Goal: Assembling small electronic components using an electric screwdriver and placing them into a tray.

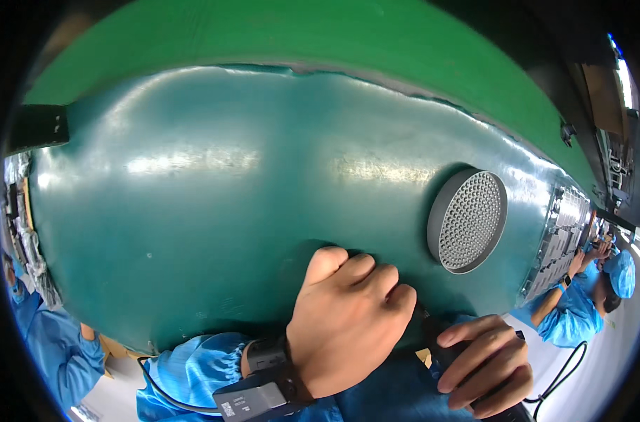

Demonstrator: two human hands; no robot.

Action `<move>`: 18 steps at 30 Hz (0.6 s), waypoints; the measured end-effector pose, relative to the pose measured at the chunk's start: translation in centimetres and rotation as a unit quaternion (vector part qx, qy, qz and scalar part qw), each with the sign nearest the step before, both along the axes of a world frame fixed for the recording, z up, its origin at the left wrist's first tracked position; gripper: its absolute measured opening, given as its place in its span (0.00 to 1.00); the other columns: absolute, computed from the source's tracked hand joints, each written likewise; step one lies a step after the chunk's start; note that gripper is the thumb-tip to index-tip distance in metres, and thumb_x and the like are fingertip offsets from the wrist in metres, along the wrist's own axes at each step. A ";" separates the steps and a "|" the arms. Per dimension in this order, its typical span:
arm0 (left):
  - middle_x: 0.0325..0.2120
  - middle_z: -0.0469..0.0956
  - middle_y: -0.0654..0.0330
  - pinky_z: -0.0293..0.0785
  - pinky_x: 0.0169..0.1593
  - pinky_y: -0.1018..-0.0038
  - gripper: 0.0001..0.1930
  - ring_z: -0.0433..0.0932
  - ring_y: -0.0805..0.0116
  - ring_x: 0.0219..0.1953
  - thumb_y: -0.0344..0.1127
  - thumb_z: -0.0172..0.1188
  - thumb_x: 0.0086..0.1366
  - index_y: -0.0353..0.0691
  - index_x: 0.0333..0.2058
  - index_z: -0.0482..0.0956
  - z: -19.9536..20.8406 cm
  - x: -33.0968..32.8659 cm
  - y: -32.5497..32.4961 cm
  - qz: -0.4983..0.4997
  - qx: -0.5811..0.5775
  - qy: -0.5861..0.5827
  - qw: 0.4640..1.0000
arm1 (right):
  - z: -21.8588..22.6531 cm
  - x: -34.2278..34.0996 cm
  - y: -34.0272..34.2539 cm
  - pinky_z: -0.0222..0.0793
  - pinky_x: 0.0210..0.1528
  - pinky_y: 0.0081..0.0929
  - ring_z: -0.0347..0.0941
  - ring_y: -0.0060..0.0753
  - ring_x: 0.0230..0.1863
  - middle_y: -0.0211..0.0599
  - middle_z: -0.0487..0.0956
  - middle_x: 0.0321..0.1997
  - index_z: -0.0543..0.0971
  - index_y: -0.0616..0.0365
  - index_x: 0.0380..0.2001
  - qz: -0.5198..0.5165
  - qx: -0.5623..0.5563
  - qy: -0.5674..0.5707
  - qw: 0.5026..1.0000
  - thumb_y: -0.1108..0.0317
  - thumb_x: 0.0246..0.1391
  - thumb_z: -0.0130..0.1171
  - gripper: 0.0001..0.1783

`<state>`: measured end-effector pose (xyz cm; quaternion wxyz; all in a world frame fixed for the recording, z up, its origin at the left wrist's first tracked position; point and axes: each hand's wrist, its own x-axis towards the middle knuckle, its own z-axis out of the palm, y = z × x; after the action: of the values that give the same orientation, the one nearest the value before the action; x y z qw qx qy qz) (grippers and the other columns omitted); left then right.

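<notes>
My left hand [351, 320] is closed in a fist at the near edge of the green mat, knuckles facing away from me. Whatever its fingers hold, if anything, is hidden under the hand. To its right and nearer to me, my right hand [485, 366] has its fingers curled around a dark, elongated object [441, 348], whose kind I cannot make out. Beyond my right hand sits a round grey dish [472, 221] with a raised rim, its face covered in rows of small round dimples or beads.
The glossy green mat [214, 232] covers the bench, with a green panel [320, 32] behind it. Grey parts in trays [562, 235] lie at the far right, bagged items [28, 239] at the far left. A co-worker [580, 302] in blue is at right, another blue sleeve [53, 352] at left.
</notes>
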<state>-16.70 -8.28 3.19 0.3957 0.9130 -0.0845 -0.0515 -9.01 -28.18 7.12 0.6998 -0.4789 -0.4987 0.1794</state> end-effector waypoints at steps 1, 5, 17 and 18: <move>0.22 0.67 0.68 0.59 0.45 0.66 0.06 0.71 0.68 0.30 0.29 0.62 0.46 0.49 0.22 0.75 -0.1 -0.2 0.1 0.005 0.013 0.001 1.000 | -0.3 -0.1 -1.0 0.79 0.53 0.48 0.81 0.40 0.38 0.40 0.84 0.37 0.77 0.60 0.46 0.001 -0.021 0.006 1.000 0.68 0.64 0.59 0.10; 0.23 0.69 0.67 0.60 0.45 0.65 0.06 0.73 0.66 0.31 0.29 0.62 0.46 0.49 0.23 0.76 -0.2 -0.4 0.0 -0.001 0.017 -0.002 1.000 | -1.4 -2.1 -1.1 0.71 0.62 0.61 0.83 0.34 0.34 0.31 0.85 0.33 0.75 0.48 0.47 -0.062 -0.022 0.018 0.998 0.59 0.70 0.57 0.09; 0.23 0.72 0.66 0.60 0.46 0.64 0.05 0.74 0.64 0.31 0.28 0.64 0.47 0.47 0.23 0.78 -0.1 -0.6 -0.1 0.007 -0.004 -0.010 1.000 | -0.4 -1.6 0.5 0.82 0.35 0.41 0.77 0.34 0.27 0.33 0.81 0.28 0.78 0.51 0.38 -0.012 -0.042 -0.016 0.999 0.67 0.61 0.62 0.04; 0.23 0.71 0.66 0.60 0.46 0.64 0.05 0.74 0.64 0.31 0.28 0.64 0.47 0.47 0.23 0.78 0.0 -0.5 -0.1 0.009 -0.010 -0.011 1.000 | -0.2 -1.4 0.5 0.82 0.34 0.39 0.78 0.35 0.28 0.34 0.81 0.28 0.78 0.53 0.38 0.026 -0.045 -0.035 0.998 0.70 0.59 0.62 0.04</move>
<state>-17.18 -8.37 3.15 0.4041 0.9103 -0.0814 -0.0372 -10.36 -27.69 6.92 0.6548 -0.5032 -0.5261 0.2030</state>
